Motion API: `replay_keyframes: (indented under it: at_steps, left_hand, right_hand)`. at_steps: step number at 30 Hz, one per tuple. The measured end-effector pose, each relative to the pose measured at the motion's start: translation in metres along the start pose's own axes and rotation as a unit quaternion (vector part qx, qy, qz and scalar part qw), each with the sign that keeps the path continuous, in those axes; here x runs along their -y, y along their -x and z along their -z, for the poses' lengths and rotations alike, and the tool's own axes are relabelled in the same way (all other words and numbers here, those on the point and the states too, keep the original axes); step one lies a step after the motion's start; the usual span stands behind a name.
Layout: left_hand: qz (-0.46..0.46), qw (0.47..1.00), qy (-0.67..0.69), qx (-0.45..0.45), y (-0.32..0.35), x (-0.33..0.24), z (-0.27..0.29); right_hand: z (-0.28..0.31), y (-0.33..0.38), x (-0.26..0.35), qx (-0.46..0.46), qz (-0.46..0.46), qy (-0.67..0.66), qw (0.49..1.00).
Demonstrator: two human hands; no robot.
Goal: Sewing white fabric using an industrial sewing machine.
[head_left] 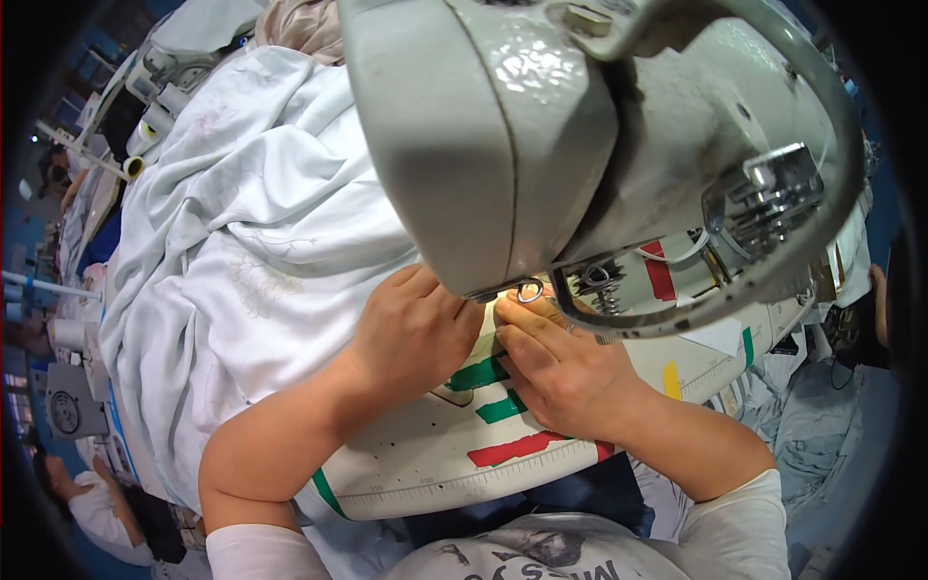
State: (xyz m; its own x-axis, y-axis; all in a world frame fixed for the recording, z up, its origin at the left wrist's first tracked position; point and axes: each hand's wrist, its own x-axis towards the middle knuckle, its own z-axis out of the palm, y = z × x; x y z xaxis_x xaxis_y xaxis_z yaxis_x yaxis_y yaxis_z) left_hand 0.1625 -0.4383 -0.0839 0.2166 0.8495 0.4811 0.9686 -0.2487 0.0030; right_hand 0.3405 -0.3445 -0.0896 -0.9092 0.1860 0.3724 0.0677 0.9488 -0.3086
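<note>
A pale sewing machine (464,135) fills the upper middle, its head over my fingertips. My left hand (411,329) is closed beside the lit needle area, at the edge of a large white fabric (242,242) with faint floral embroidery. It seems to grip the fabric's edge, though the machine head covers its fingertips. Just to the right, my right hand (565,372) is closed, fingers pressed together and pointing at the needle area. A ring shows on one finger. Whatever lies under its fingertips is too hidden to make out.
Green tape (503,411) and red tape (512,449) mark the machine table (416,474), whose curved front edge carries a ruler scale. The fabric heaps over the left side. Thread cones (145,135) stand at far left. Other people (101,512) sit at the left and right rims.
</note>
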Motion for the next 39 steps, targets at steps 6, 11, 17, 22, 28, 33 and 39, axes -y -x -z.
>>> replay_keyframes:
  at_steps: [6,11,17,22,28,33,39]
  left_hand:
    - [0.027,0.999,0.034,0.026,0.002,0.003,0.001]
    - [0.002,0.999,-0.02,-0.042,-0.002,0.005,0.001]
    - [0.017,0.999,0.024,0.014,0.001,0.002,0.001]
    - [0.009,1.0,0.021,0.014,0.002,-0.001,0.003]
    - [-0.013,1.0,-0.006,0.009,0.002,-0.006,0.006]
    - [-0.019,1.0,0.009,-0.004,-0.001,-0.009,0.008]
    - [-0.014,1.0,0.007,-0.013,0.0,-0.012,0.006]
  right_hand:
    - [0.008,0.005,-0.017,-0.106,-0.083,-0.17,0.976]
    - [0.022,-0.026,-0.03,-0.261,-0.087,-0.105,0.956]
    - [0.026,-0.029,-0.038,-0.279,-0.018,-0.052,0.959]
    - [0.026,-0.029,-0.038,-0.255,-0.031,-0.056,0.965]
    - [0.027,-0.029,-0.037,-0.245,-0.032,-0.043,0.968]
    - [0.027,-0.028,-0.037,-0.246,-0.027,-0.057,0.967]
    - [0.032,-0.023,-0.035,-0.195,-0.066,-0.046,0.978]
